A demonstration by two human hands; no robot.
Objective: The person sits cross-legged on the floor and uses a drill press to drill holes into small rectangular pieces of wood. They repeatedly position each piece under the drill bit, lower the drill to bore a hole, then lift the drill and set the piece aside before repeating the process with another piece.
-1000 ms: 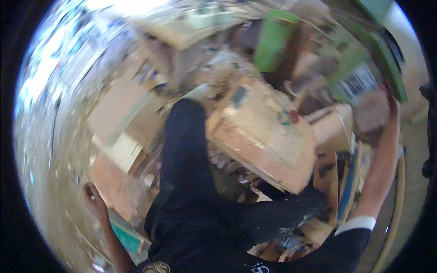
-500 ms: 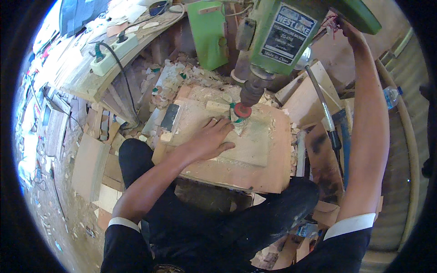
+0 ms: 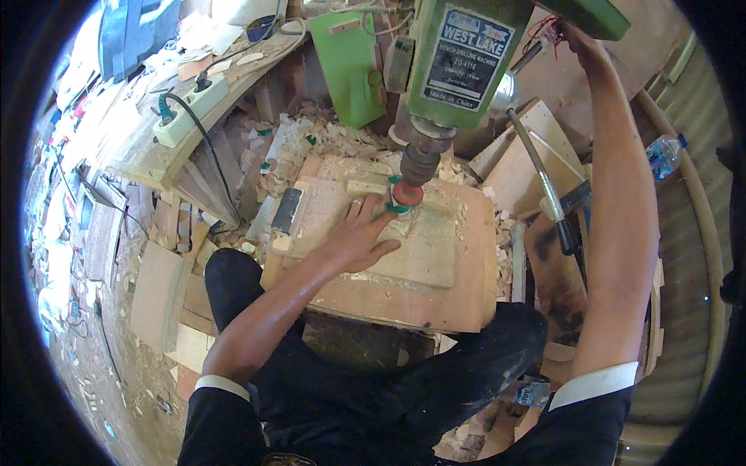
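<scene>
Green bench drill press (image 3: 458, 58) is the landmark. Left hand (image 3: 359, 237) lies flat, fingers spread wide, pressing a thin wooden board (image 3: 388, 233) onto the press table directly under the chuck. Red-and-green hole-saw cutter (image 3: 404, 194) sits just at the board's top surface, right beside the fingertips. Right hand (image 3: 579, 43) is raised beside the press head at the feed handle; grip hidden, can't tell how the fingers stand. Progress, my read: board positioned and clamped by hand, cut barely started or not yet through; no finished hole visible. Versus half a second ago: pose essentially unchanged, left hand in the same spot. Wood offcuts (image 3: 303, 144) piled behind the table.
</scene>
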